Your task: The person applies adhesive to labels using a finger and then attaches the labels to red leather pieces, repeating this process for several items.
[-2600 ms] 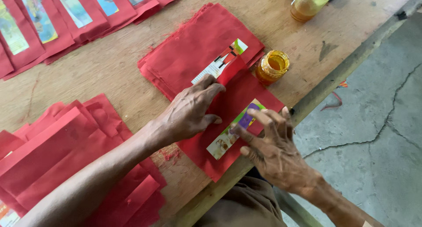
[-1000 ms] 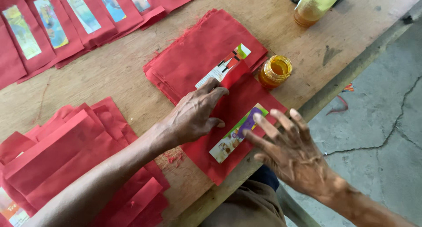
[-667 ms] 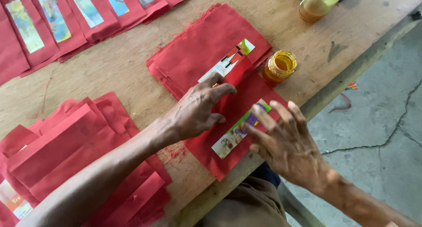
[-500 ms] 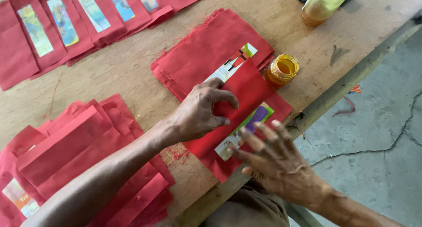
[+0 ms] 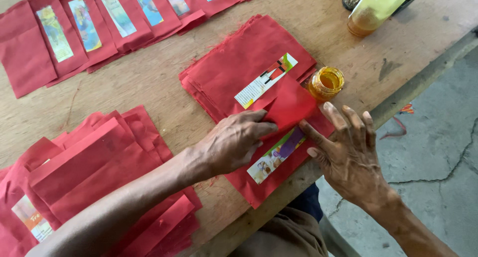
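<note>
Wooden bench [image 5: 149,82]: left hand [image 5: 231,142] fingers together pressing red folded cloth [image 5: 291,105] over colourful label [image 5: 276,155]; right hand [image 5: 348,157] fingers spread, touching it.

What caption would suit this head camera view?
Two bare hands, left hand and right hand, press a red fabric piece bearing a colourful paper strip on a wooden table.

A: Fig. key, counts only. Hands?
B: 2: left hand [image 5: 231,145], right hand [image 5: 351,160].

A: Glue pots?
B: 1 open amber jar [image 5: 326,82]; 1 larger yellow bottle [image 5: 373,8] at far edge of table [image 5: 149,82].

A: Red pouches w/ picture labels?
B: Top row [image 5: 119,23]: approx. 6 labelled, 1 plain. Centre: 2 labelled — one on the stack [image 5: 244,63], one under the hands [image 5: 279,152]. Bottom-left pile [image 5: 89,172]: too overlapped to count.
</note>
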